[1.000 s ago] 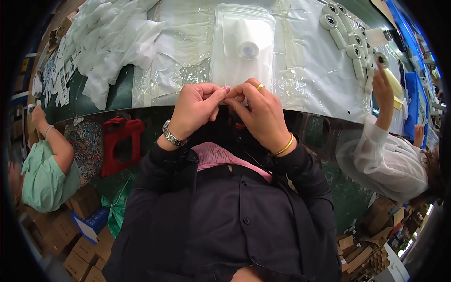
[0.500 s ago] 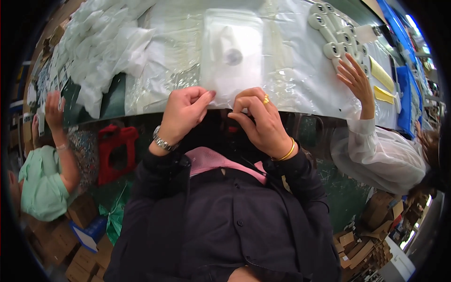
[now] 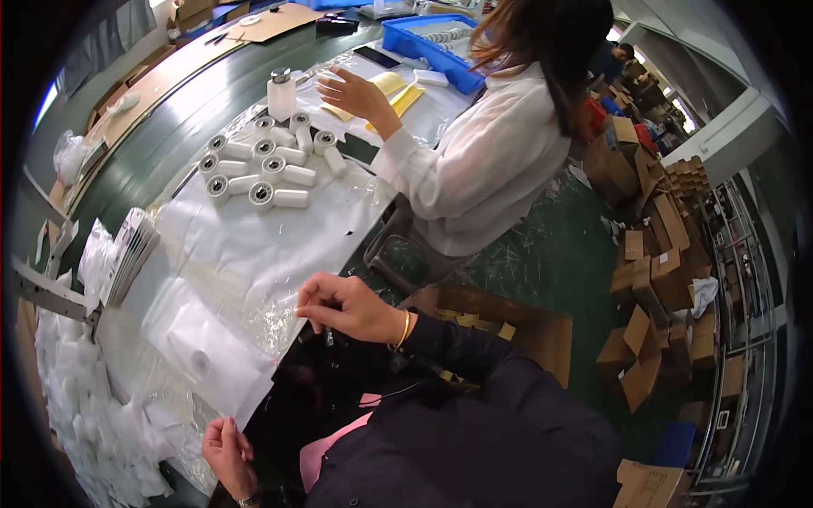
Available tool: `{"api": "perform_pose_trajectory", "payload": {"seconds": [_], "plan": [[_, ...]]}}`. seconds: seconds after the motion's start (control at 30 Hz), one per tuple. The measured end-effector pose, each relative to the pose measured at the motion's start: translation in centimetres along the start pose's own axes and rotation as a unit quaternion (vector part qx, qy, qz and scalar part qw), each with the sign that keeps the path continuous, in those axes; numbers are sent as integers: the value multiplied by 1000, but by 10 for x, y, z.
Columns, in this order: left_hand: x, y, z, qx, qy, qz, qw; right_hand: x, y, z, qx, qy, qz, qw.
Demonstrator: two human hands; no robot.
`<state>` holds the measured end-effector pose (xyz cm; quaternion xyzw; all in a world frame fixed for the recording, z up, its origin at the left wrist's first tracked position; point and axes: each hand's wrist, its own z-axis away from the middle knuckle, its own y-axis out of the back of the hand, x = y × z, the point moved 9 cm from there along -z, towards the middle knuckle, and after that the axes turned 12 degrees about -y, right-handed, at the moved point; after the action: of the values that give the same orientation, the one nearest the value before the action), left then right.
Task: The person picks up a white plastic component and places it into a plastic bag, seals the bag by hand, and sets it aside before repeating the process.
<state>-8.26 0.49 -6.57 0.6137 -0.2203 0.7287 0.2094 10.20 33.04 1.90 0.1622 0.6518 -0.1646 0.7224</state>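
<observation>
A flat white translucent plastic bag (image 3: 190, 330), with a round grey patch showing through it, lies at the near edge of the table (image 3: 246, 254). At its nearest corner is my left hand (image 3: 227, 457), thumb and fingers pinched together on the film. My right hand (image 3: 347, 309) is raised past the table's edge, right of the bag. Its fingers are curled and the thumb is pressed against them; whatever they hold, if anything, is hidden.
Several white round-headed handheld pieces (image 3: 292, 173) and a white bottle (image 3: 281, 95) stand farther along the table. A pile of white bags (image 3: 93, 406) lies at left. A co-worker in white (image 3: 483, 152) sits at right, near a blue tray (image 3: 423, 38). Cardboard boxes (image 3: 669, 271) crowd the floor.
The view has swung to the right, bringing the co-worker and floor boxes into fuller sight. My hands are farther apart; the right has moved away from the bag, the left remains at its corner.
</observation>
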Motion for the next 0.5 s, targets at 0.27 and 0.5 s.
{"api": "perform_pose_trajectory", "payload": {"seconds": [0.27,0.5], "plan": [[-4,13,-2,-26,-10,-15,999,29,78,27,238,-128,36,962],[2,16,5,-30,3,-40,999,-32,38,34,320,225,406,826]]}}
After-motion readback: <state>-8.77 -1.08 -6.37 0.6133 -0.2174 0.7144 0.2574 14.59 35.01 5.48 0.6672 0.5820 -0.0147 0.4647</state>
